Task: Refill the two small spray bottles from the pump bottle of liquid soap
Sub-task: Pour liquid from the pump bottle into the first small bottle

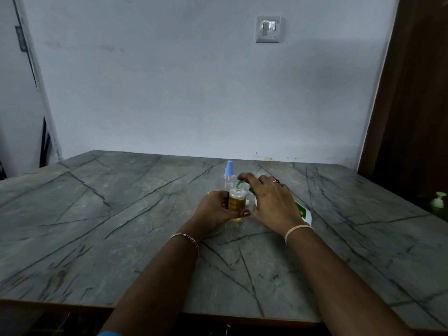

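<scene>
Head view: keep the spout over the open neck and pump gently

The small spray bottle (237, 202) stands uncapped near the middle of the table (121, 214), with yellow liquid well up its body. The left hand (214, 209) has its grip closed round the bottle, thumb across the front. The pump bottle (306, 215) leans in from 3 o'clock. Its green spout (240, 183) reaches the open neck. The right hand (271, 202) has its grip curled over the pump bottle's head and shoulder.

The neck is narrow and the soap looks thick, so short, slow presses seem wisest, with the spout tip held right at the opening. The left hand should brace the bottle down against the push. The level looks high, so it is worth stopping before the shoulder to leave room for the sprayer tube.

The second spray bottle (229, 172), with its blue head fitted and seemingly empty, waits just behind at 12 o'clock. A green dispenser (438, 202) sits far out at 3 o'clock.
</scene>
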The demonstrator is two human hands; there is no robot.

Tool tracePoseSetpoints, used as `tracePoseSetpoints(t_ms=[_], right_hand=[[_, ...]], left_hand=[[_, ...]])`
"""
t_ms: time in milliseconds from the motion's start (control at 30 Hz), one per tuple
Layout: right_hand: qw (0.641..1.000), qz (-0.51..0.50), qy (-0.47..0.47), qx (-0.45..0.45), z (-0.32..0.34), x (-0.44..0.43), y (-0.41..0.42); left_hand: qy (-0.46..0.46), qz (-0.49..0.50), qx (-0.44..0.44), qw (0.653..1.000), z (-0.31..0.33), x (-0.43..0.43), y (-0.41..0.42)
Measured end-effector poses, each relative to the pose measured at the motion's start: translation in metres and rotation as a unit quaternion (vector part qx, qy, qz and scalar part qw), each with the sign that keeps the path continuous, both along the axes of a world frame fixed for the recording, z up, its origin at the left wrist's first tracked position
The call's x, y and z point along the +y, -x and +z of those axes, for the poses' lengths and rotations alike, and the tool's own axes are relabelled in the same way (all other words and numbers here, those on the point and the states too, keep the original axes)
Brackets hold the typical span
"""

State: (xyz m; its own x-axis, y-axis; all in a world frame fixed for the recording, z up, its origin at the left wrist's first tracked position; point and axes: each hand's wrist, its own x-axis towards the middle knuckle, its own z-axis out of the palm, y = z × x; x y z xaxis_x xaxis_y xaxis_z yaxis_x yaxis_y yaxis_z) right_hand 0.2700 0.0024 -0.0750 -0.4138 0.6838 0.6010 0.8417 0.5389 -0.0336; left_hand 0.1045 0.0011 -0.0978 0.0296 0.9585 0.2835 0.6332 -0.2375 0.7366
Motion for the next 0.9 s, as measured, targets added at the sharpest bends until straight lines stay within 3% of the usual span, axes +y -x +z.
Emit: tracePoseSetpoints(t_ms=[900], right_hand=[[1.000, 0.003, 0.012, -0.019, 0.0008, 0.0004, -0.0047]], left_hand=[[-0.002, 0.000, -0.012, 1.000, -0.0013, 0.0010, 0.0011]])
